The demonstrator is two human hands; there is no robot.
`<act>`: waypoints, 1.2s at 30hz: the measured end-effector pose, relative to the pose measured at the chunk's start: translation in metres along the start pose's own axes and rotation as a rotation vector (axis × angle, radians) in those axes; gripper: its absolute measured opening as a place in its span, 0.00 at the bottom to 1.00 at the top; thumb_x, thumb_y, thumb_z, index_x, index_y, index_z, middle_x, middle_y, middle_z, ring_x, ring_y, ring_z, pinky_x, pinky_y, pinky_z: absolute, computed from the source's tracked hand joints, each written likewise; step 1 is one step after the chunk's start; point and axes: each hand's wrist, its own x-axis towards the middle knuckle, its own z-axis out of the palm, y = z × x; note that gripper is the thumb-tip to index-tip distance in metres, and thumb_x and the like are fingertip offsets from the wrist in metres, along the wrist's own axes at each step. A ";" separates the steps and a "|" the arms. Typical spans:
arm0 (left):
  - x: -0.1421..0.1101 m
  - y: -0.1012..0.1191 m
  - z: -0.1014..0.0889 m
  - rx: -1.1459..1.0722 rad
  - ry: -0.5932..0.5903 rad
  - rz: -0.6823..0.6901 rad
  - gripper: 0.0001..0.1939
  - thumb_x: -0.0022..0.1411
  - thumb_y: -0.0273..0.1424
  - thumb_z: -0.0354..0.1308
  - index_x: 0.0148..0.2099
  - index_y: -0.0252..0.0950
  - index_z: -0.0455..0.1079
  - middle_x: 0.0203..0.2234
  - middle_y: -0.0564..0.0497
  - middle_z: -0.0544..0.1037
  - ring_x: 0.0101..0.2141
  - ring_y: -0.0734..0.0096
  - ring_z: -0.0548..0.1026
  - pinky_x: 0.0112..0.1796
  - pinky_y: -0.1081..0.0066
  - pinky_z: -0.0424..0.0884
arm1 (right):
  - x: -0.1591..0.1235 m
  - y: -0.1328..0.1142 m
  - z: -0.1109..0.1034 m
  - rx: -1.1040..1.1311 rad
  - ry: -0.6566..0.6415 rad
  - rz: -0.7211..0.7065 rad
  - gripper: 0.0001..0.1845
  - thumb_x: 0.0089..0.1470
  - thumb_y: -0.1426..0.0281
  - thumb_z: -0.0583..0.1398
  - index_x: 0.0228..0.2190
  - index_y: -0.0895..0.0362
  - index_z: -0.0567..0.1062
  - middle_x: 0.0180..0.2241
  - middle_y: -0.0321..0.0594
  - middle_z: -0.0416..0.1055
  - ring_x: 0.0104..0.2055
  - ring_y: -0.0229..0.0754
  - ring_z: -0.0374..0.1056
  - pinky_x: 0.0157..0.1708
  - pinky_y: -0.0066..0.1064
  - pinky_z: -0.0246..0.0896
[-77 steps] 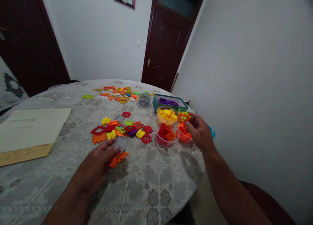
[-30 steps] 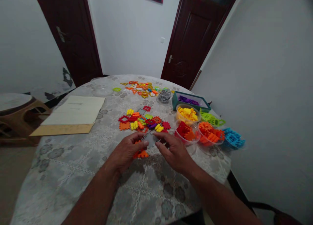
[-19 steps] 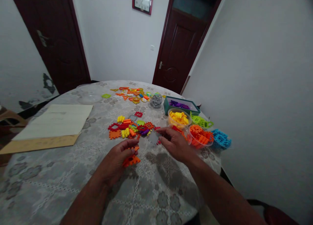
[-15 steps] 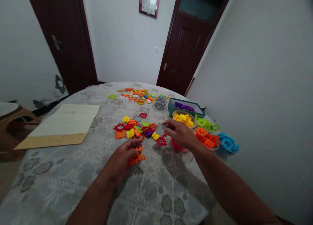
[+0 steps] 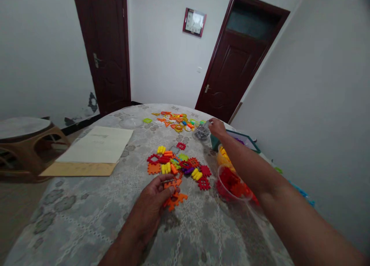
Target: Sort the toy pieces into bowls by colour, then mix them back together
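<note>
My left hand (image 5: 160, 193) is closed round some orange notched plastic building pieces (image 5: 175, 199) low over the near side of the table. At the far right, my right hand (image 5: 217, 127) reaches out over a clear tub of grey pieces (image 5: 201, 132). It pinches a grey building piece (image 5: 207, 124) above the tub's rim. Between the hands lies a loose pile of red, orange, yellow, green and purple pieces, including a red square (image 5: 204, 183) and an orange square (image 5: 153, 168).
My right forearm partly covers a tub of red pieces (image 5: 228, 183), a tub of yellow pieces (image 5: 223, 158) and a green box (image 5: 245, 137). Mixed pieces (image 5: 176, 121) lie at the back. White paper sheets on cardboard (image 5: 95, 144) rest at the left, near a stool (image 5: 26, 139).
My right hand has moved from the pile to the far tub, carrying the grey piece. My left hand keeps the orange pieces. The view has turned left.
</note>
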 end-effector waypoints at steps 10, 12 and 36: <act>-0.008 0.009 -0.003 -0.042 0.041 -0.018 0.23 0.55 0.35 0.73 0.53 0.35 0.76 0.43 0.42 0.84 0.39 0.62 0.83 0.40 0.68 0.78 | 0.024 0.001 0.037 -0.287 -0.269 -0.043 0.15 0.63 0.67 0.65 0.49 0.61 0.81 0.53 0.54 0.78 0.54 0.50 0.75 0.53 0.36 0.67; -0.009 0.013 -0.006 -0.087 0.074 -0.011 0.25 0.54 0.34 0.74 0.53 0.36 0.76 0.43 0.42 0.84 0.39 0.62 0.83 0.40 0.68 0.78 | 0.020 -0.003 0.041 -0.331 -0.321 -0.089 0.14 0.60 0.69 0.65 0.47 0.61 0.83 0.52 0.57 0.79 0.54 0.51 0.75 0.51 0.32 0.66; -0.005 0.021 -0.004 -0.165 0.155 0.089 0.22 0.52 0.25 0.69 0.51 0.36 0.74 0.44 0.44 0.84 0.32 0.67 0.82 0.30 0.71 0.78 | -0.128 -0.037 -0.038 -0.420 -0.457 -0.376 0.15 0.64 0.77 0.56 0.47 0.62 0.80 0.49 0.58 0.79 0.50 0.54 0.77 0.48 0.36 0.68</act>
